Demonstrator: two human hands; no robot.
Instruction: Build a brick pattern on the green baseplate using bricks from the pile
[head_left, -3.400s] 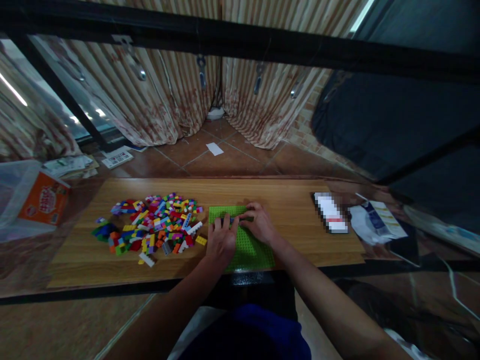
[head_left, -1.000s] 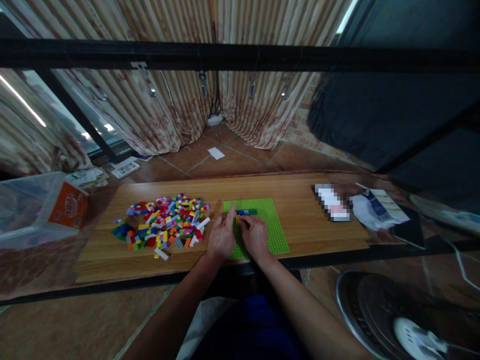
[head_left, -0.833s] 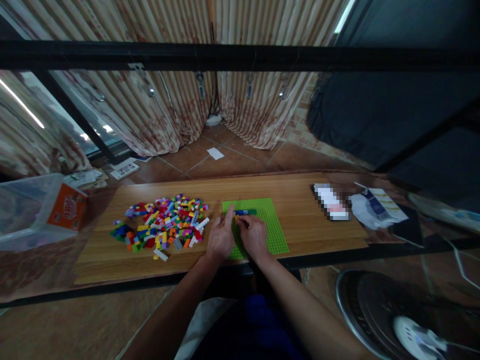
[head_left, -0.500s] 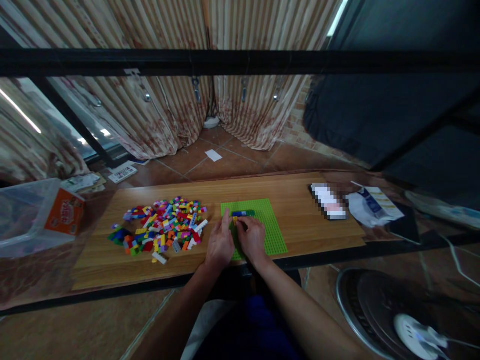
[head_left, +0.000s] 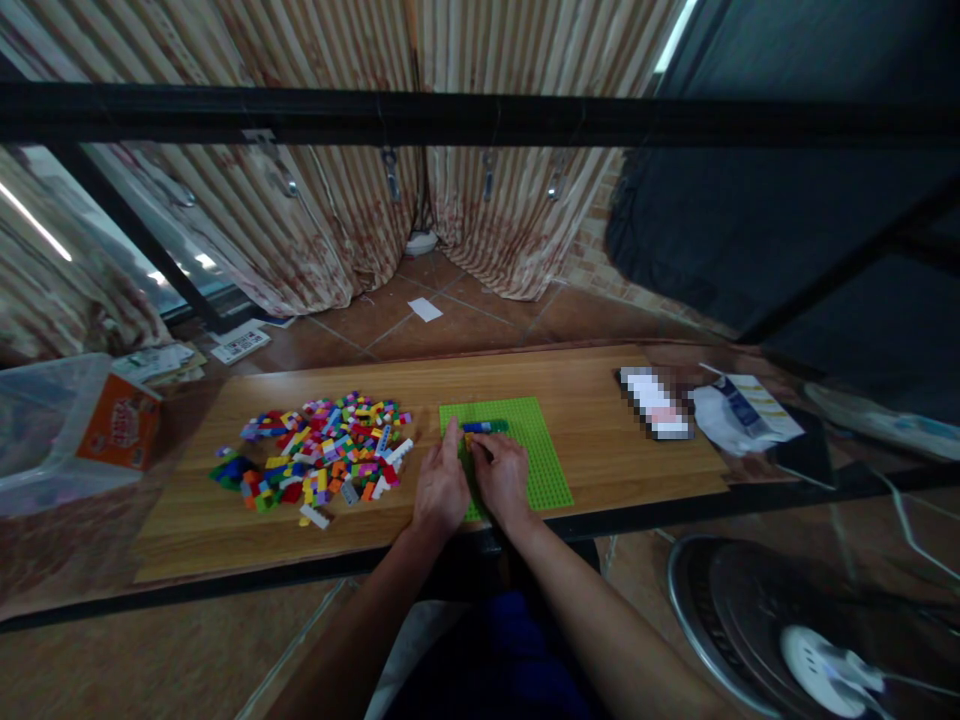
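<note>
A green studded baseplate (head_left: 536, 455) lies on the wooden table (head_left: 585, 400), near its front edge. A short row of blue and green bricks (head_left: 484, 427) is fixed along the plate's far left part. My left hand (head_left: 440, 487) lies on the plate's left edge, its index finger stretched forward. My right hand (head_left: 499, 477) is beside it on the plate, fingers curled in a pinch on a small yellow brick (head_left: 470, 439) just below that row. A heap of loose coloured bricks (head_left: 322, 455) lies to the left of my left hand.
A blurred flat object (head_left: 654, 402) and white papers (head_left: 739, 412) lie at the table's right end. A clear plastic bin with an orange box (head_left: 120, 435) stands on the left. A floor fan (head_left: 787, 640) sits below on the right. A black bar (head_left: 480, 118) crosses the top.
My hands have come back from the plate's far edge toward its left near part. In the last second my right hand's fingers have closed on a small yellow piece; the view shifted slightly.
</note>
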